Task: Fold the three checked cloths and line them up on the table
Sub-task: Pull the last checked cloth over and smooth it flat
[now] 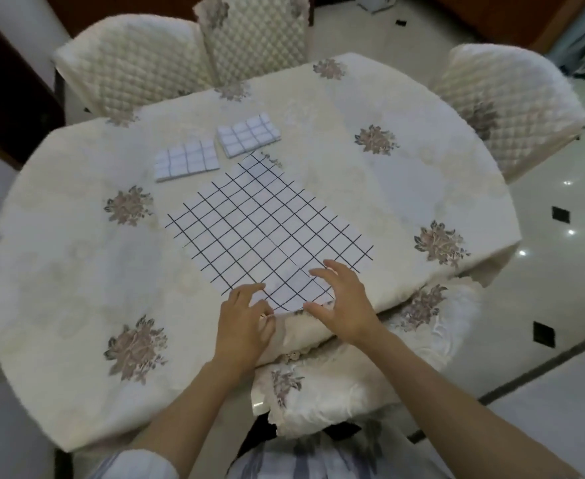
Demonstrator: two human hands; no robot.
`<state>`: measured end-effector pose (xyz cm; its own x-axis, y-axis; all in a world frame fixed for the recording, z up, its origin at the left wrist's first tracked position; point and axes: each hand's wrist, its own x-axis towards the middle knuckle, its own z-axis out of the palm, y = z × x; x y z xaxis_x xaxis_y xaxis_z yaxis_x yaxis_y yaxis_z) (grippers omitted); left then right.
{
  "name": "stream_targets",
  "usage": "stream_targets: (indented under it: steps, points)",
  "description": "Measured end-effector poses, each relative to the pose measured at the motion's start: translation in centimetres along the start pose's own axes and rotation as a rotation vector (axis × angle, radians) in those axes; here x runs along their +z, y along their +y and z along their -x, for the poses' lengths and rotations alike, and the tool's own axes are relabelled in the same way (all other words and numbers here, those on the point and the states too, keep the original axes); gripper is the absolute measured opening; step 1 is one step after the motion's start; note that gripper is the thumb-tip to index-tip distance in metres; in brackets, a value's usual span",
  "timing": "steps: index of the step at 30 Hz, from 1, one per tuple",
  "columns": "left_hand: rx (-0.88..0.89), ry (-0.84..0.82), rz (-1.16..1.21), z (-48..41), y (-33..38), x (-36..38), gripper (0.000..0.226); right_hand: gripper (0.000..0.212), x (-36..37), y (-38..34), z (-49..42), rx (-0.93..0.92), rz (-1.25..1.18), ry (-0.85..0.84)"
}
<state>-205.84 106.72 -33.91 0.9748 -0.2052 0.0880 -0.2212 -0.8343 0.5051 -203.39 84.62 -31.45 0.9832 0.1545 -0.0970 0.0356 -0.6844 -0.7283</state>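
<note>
Head view. Left grip (246, 318): fingers curled at the near corner of the unfolded checked cloth (266, 229); whether the hem is pinched cannot be told. Right grip (344, 300): wide, fingers spread over the same corner. The cloth lies flat and skewed on the table (59, 271). Beyond it, first folded cloth (187, 160) and second folded cloth (249, 134) lie side by side. Risk: lifting one corner alone would fold it askew; catching the tablecloth (405, 108) beneath would drag the folded pair.
</note>
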Motion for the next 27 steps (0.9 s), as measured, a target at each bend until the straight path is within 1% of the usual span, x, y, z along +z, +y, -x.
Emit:
stream_targets:
  steps: [3, 5, 8, 13, 17, 19, 23, 27]
  points:
    - [-0.021, 0.042, 0.075, -0.1, -0.6, -1.1, 0.004, 0.069, 0.1, -0.1, -1.9, -0.12, 0.162, -0.08]
    - [-0.043, 0.081, 0.138, -0.1, -1.1, -2.1, 0.01, 0.072, 0.4, 0.2, -2.8, -0.157, 0.263, -0.141]
    - [-0.071, 0.158, 0.246, 0.2, -2.0, -3.9, 0.006, 0.06, 0.7, 0.6, -3.8, -0.163, 0.351, -0.179]
    - [-0.162, 0.218, 0.323, 0.7, -4.9, -6.2, 0.005, 0.038, 1.2, 1.1, -5.1, -0.165, 0.328, -0.097]
    - [-0.196, 0.259, 0.305, 0.7, -6.5, -7.6, 0.006, 0.023, 0.8, 1.9, -6.3, -0.141, 0.378, -0.042]
    - [-0.224, 0.283, 0.289, 0.9, -6.6, -8.4, 0.011, 0.016, 0.3, 2.6, -6.5, -0.122, 0.388, -0.017]
    - [-0.264, 0.3, 0.228, 1.8, -6.9, -10.0, 0.019, 0.006, -1.0, 4.0, -6.6, -0.059, 0.396, 0.001]
    - [-0.321, 0.308, 0.172, 3.1, -7.3, -11.3, 0.013, 0.007, -2.5, 4.6, -6.0, -0.062, 0.343, -0.055]
